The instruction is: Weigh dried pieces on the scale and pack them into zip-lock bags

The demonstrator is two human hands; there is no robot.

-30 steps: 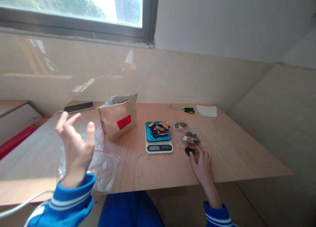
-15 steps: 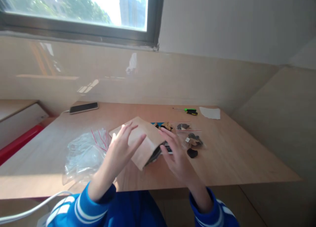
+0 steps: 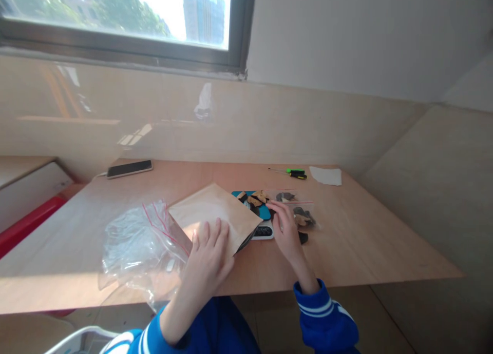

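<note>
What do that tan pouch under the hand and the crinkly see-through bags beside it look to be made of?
Tan pouch: apparently kraft paper, matte, creased flat under the left hand. See-through bags: thin glossy plastic, wrinkled, with red zip strips.

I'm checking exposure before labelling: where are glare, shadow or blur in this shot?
Head view: the window is blown out, with glare streaks on the wall below it; sun brightens the table at its near left; the left hand on the paper bag is sharp, corners dim.
</note>
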